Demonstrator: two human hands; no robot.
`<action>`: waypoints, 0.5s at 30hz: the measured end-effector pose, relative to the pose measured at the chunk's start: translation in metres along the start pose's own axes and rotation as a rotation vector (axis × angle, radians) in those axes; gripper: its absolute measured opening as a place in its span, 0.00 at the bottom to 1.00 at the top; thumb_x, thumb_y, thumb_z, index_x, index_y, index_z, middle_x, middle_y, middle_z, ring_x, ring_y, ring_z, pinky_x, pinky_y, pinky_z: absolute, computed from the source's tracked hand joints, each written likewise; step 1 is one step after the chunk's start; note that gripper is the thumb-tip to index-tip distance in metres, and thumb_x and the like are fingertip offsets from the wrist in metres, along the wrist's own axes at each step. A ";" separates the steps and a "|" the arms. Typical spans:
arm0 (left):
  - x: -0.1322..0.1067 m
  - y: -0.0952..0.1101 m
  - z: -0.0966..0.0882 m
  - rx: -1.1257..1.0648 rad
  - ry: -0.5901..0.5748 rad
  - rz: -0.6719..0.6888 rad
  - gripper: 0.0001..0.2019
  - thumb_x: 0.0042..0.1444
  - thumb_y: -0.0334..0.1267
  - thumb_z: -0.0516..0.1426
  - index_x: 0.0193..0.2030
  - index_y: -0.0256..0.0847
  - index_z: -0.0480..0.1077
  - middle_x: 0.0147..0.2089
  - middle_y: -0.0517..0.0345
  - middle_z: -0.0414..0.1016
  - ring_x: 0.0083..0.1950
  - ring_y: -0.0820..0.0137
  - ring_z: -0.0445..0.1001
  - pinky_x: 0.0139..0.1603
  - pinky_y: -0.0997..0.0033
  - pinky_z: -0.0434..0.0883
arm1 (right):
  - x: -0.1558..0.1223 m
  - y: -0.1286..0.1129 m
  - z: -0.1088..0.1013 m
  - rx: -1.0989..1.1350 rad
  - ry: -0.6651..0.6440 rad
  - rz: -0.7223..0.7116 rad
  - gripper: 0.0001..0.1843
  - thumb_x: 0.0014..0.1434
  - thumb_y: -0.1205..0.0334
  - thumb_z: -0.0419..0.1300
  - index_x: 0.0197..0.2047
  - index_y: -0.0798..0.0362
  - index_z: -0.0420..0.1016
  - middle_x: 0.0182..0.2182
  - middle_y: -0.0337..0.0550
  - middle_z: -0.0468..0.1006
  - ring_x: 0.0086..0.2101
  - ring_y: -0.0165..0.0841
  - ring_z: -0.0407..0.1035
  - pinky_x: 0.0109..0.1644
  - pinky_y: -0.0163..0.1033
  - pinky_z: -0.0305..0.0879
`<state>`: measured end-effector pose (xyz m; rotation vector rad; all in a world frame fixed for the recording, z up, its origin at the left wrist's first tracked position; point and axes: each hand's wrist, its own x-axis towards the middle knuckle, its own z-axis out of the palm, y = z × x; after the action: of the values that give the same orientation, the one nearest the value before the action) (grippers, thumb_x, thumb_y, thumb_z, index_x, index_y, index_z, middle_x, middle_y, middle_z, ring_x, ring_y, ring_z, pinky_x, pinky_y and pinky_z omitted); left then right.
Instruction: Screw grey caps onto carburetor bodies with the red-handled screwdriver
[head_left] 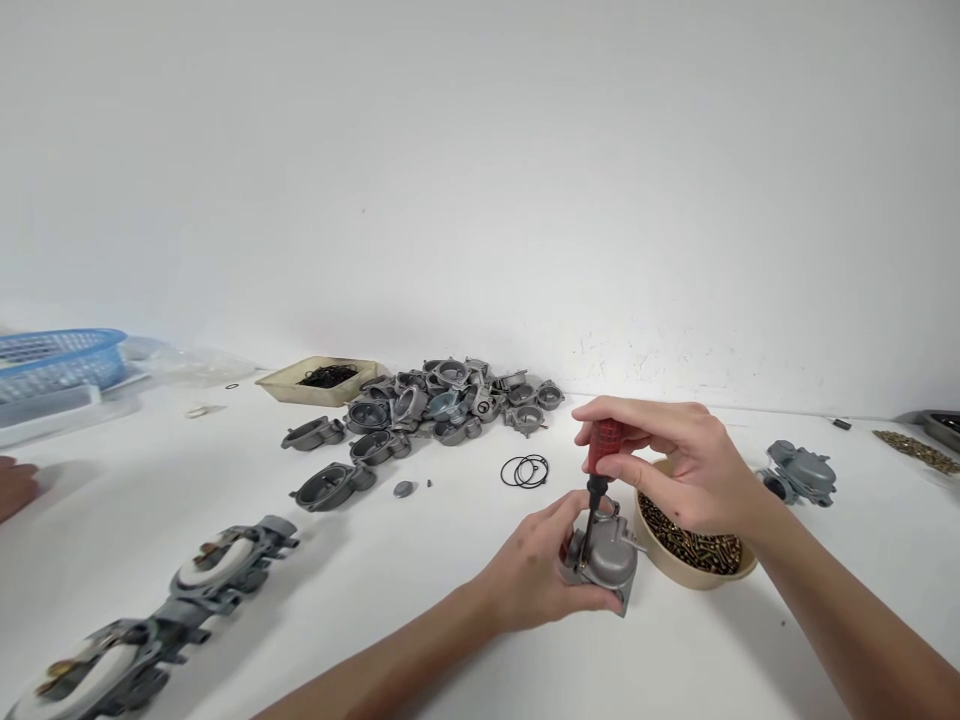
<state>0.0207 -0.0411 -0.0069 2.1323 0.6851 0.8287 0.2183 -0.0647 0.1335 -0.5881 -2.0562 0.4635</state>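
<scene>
My left hand [536, 565] is closed around a grey metal carburetor [611, 552], steadying it on the white table with its rounded bowl facing up. Above it, my right hand [675, 465] grips the red handle of a screwdriver [604, 445]. The screwdriver stands nearly upright, its dark shaft reaching down to a brass-coloured screw at the left edge of the bowl. Just right of the carburetor sits a cream bowl [686, 578] filled with brass-coloured screws [694, 540], partly hidden by my right hand. Thin black rubber rings [525, 471] lie behind my left hand.
A pile of grey float bowls [450, 400] lies at the back, beside a cream tray [300, 385] of black rings. Joined carburetor bodies [187, 600] stand front left. Another carburetor [806, 472] is at right. A blue basket [67, 365] and another person's hand [15, 487] are far left.
</scene>
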 end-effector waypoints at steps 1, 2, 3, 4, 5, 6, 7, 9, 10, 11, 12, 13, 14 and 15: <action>0.000 -0.001 0.000 0.000 0.000 -0.001 0.39 0.46 0.61 0.74 0.58 0.44 0.68 0.45 0.55 0.77 0.33 0.68 0.70 0.36 0.68 0.74 | 0.000 0.000 0.000 0.003 0.000 -0.002 0.23 0.66 0.76 0.59 0.61 0.48 0.77 0.44 0.42 0.84 0.42 0.30 0.79 0.44 0.37 0.83; 0.000 -0.001 0.001 0.001 -0.001 -0.001 0.39 0.46 0.61 0.74 0.59 0.45 0.67 0.45 0.56 0.77 0.33 0.68 0.70 0.37 0.68 0.74 | 0.000 0.001 0.000 0.006 0.000 -0.008 0.23 0.66 0.76 0.59 0.61 0.48 0.77 0.44 0.42 0.84 0.42 0.30 0.79 0.44 0.37 0.83; -0.001 -0.002 0.001 0.004 0.000 -0.002 0.39 0.46 0.60 0.74 0.59 0.45 0.67 0.45 0.56 0.77 0.34 0.67 0.71 0.37 0.67 0.75 | -0.001 0.001 0.001 0.006 -0.001 -0.013 0.23 0.66 0.76 0.59 0.61 0.48 0.77 0.44 0.42 0.84 0.42 0.30 0.79 0.45 0.37 0.83; -0.001 -0.003 0.002 0.010 0.001 -0.006 0.39 0.46 0.60 0.74 0.59 0.45 0.68 0.46 0.56 0.77 0.35 0.67 0.72 0.38 0.67 0.75 | -0.001 0.001 0.001 0.007 -0.001 -0.015 0.23 0.67 0.76 0.59 0.61 0.48 0.77 0.44 0.42 0.84 0.42 0.30 0.79 0.45 0.37 0.83; -0.001 -0.004 0.002 0.018 0.001 -0.010 0.40 0.46 0.59 0.75 0.60 0.46 0.68 0.46 0.56 0.77 0.36 0.66 0.73 0.39 0.67 0.76 | -0.001 0.001 0.001 0.009 -0.003 -0.012 0.23 0.67 0.75 0.59 0.61 0.48 0.77 0.45 0.42 0.84 0.42 0.30 0.79 0.45 0.37 0.83; -0.001 -0.005 0.003 0.024 0.002 -0.015 0.40 0.45 0.58 0.75 0.60 0.46 0.68 0.46 0.56 0.77 0.37 0.66 0.74 0.40 0.66 0.76 | -0.001 0.001 0.001 0.012 -0.005 -0.008 0.23 0.67 0.75 0.59 0.61 0.48 0.77 0.45 0.42 0.84 0.42 0.30 0.79 0.46 0.37 0.83; -0.001 -0.006 0.003 0.025 0.005 -0.018 0.40 0.45 0.58 0.75 0.60 0.46 0.68 0.46 0.56 0.77 0.37 0.65 0.74 0.40 0.66 0.77 | 0.000 0.002 0.002 0.016 -0.008 -0.004 0.23 0.67 0.75 0.59 0.61 0.48 0.77 0.45 0.42 0.84 0.42 0.30 0.79 0.46 0.37 0.83; 0.000 -0.006 0.004 0.020 0.011 -0.019 0.40 0.45 0.58 0.75 0.60 0.46 0.68 0.46 0.56 0.78 0.36 0.66 0.75 0.40 0.66 0.77 | 0.000 0.002 0.002 0.027 -0.015 -0.002 0.23 0.67 0.75 0.59 0.61 0.47 0.77 0.46 0.41 0.84 0.42 0.30 0.79 0.46 0.38 0.83; 0.000 -0.005 0.004 0.017 0.014 -0.018 0.40 0.44 0.58 0.75 0.59 0.46 0.68 0.45 0.56 0.78 0.35 0.66 0.75 0.39 0.66 0.77 | 0.000 0.002 0.003 0.032 -0.018 -0.004 0.23 0.67 0.75 0.59 0.61 0.47 0.76 0.46 0.41 0.84 0.42 0.30 0.79 0.46 0.38 0.83; 0.000 -0.005 0.003 0.017 0.016 -0.018 0.39 0.44 0.59 0.75 0.59 0.45 0.69 0.45 0.56 0.78 0.35 0.66 0.75 0.39 0.66 0.77 | 0.001 0.002 0.003 0.035 -0.021 -0.004 0.23 0.67 0.75 0.59 0.61 0.47 0.76 0.47 0.41 0.84 0.43 0.30 0.79 0.46 0.38 0.83; 0.000 -0.004 0.003 0.019 0.016 -0.017 0.39 0.44 0.59 0.75 0.59 0.45 0.69 0.45 0.56 0.78 0.35 0.66 0.75 0.39 0.66 0.77 | 0.001 0.002 0.002 0.036 -0.022 -0.006 0.23 0.67 0.75 0.59 0.61 0.47 0.76 0.47 0.41 0.84 0.43 0.31 0.79 0.46 0.39 0.83; 0.000 -0.003 0.002 0.024 0.018 -0.015 0.39 0.44 0.59 0.75 0.59 0.45 0.69 0.45 0.56 0.78 0.35 0.66 0.75 0.39 0.65 0.77 | 0.001 0.002 0.002 0.037 -0.024 -0.008 0.23 0.67 0.75 0.59 0.61 0.47 0.76 0.47 0.42 0.84 0.43 0.31 0.79 0.46 0.39 0.83; 0.000 -0.002 0.002 0.032 0.020 -0.010 0.39 0.45 0.59 0.75 0.59 0.45 0.69 0.44 0.56 0.78 0.36 0.65 0.75 0.40 0.65 0.77 | 0.001 0.002 0.001 0.038 -0.032 -0.007 0.23 0.67 0.75 0.59 0.61 0.47 0.76 0.46 0.42 0.84 0.42 0.31 0.79 0.46 0.39 0.82; 0.000 -0.001 0.001 0.038 0.023 -0.002 0.39 0.45 0.59 0.75 0.59 0.44 0.69 0.44 0.56 0.78 0.37 0.65 0.75 0.40 0.65 0.77 | 0.001 0.001 0.000 0.042 -0.047 -0.007 0.23 0.67 0.75 0.59 0.61 0.47 0.76 0.46 0.42 0.84 0.42 0.31 0.79 0.45 0.38 0.82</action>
<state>0.0214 -0.0411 -0.0086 2.1591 0.7200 0.8466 0.2182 -0.0636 0.1340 -0.5497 -2.0871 0.5192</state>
